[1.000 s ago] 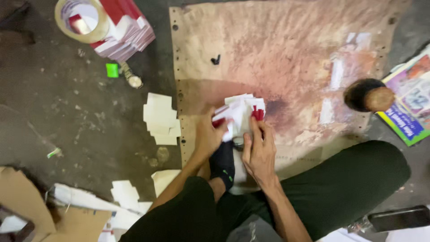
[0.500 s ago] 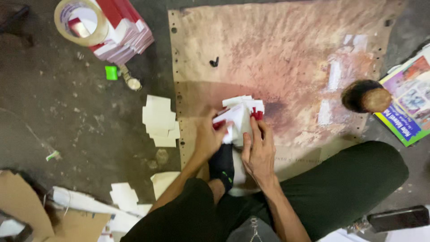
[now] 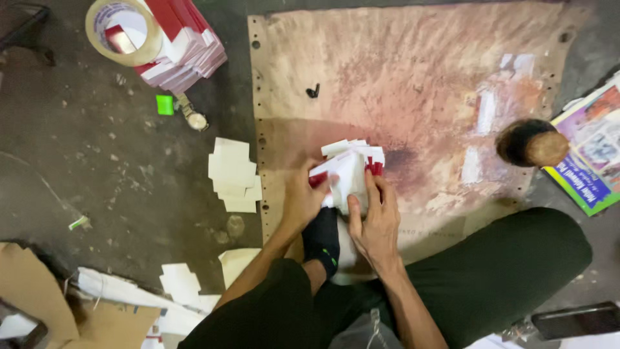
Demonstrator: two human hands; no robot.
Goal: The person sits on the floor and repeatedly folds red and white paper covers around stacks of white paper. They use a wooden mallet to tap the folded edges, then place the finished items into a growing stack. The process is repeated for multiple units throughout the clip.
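A roll of tape (image 3: 123, 32) lies on a stack of red-and-white flat cartons (image 3: 184, 45); a wristwatch (image 3: 192, 116) sits just below; loose white card blanks (image 3: 234, 174) rest beside the stained board (image 3: 439, 84); a colourful magazine (image 3: 597, 155) lies at right.

Your left hand (image 3: 302, 201) and right hand (image 3: 376, 216) meet on the bundle of folded cards (image 3: 351, 169), which rests on the board (image 3: 420, 84) before your knees. Left of the board lie loose card pieces (image 3: 234, 173). Farther left and beyond them, a tape roll (image 3: 124, 31) sits on a stack of flat cartons (image 3: 187, 48). A booklet (image 3: 591, 155) lies right of the board.
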